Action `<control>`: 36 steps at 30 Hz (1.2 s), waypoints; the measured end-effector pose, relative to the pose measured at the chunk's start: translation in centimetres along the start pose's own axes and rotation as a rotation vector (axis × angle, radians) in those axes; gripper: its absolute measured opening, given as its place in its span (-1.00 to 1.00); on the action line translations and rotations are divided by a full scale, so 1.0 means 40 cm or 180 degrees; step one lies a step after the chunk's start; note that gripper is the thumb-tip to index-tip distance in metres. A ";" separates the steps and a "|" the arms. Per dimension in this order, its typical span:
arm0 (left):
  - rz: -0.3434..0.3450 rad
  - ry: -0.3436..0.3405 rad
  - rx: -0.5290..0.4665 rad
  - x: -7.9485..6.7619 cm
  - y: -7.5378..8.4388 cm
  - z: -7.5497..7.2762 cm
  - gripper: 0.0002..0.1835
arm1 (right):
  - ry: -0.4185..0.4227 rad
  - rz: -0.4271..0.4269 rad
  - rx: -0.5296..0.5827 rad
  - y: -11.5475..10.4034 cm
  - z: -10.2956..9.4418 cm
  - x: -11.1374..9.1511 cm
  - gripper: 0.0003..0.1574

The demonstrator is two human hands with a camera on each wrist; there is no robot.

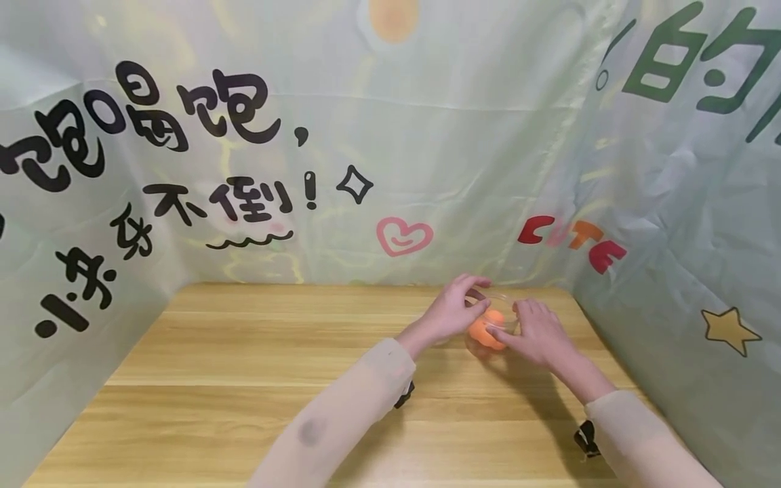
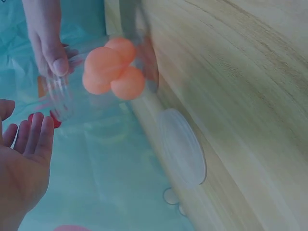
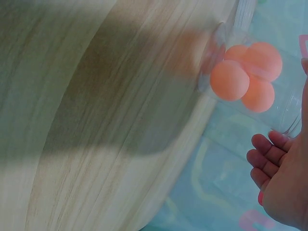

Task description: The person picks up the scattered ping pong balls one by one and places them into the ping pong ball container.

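A clear plastic jar (image 3: 285, 91) stands upright on the table, its threaded mouth at the top. Several orange balls (image 1: 488, 330) sit piled in its lower part and show through the wall. My right hand (image 1: 539, 332) grips the jar's rim from the right, with the thumb in front and the fingers behind. At the left of the mouth, my left hand (image 1: 456, 308) has its fingers extended, near the rim; the left wrist view shows its palm (image 2: 21, 175) holding nothing. A round translucent lid (image 2: 183, 147) lies flat on the table, left of the jar.
The wood-grain table (image 1: 256, 379) ends at a printed cloth backdrop (image 1: 342, 251) just behind the jar. Another cloth wall (image 1: 677, 291) rises along the table's right side. Dark wrist straps (image 1: 587, 439) show under the sleeves.
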State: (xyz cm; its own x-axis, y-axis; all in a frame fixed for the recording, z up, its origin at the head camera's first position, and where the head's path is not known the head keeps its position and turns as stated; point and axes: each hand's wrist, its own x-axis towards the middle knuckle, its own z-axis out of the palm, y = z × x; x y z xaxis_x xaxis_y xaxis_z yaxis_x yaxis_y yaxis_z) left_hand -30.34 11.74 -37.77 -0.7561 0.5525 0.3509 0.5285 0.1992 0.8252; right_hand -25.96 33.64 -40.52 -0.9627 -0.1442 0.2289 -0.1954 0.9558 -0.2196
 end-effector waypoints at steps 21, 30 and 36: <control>0.0406 0.0282 -0.0166 -0.117 0.017 -0.128 -0.58 | 0.0045 -0.0006 0.0027 -0.001 -0.001 -0.008 0.01; 0.0514 0.0486 -0.0207 -0.190 -0.009 -0.179 -0.57 | 0.0012 -0.0010 0.0028 -0.004 0.000 -0.009 0.03; 0.0540 0.0602 -0.0177 -0.239 -0.023 -0.205 -0.57 | 0.0015 -0.0020 0.0019 -0.004 0.002 -0.007 0.02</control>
State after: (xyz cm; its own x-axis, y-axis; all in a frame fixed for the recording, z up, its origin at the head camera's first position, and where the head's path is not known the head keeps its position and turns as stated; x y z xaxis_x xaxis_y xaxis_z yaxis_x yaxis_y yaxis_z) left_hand -26.77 -0.36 -38.25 -0.7199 0.4120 0.5585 0.6358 0.0689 0.7687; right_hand -25.69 33.49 -40.61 -0.9605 -0.1490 0.2349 -0.2026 0.9534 -0.2237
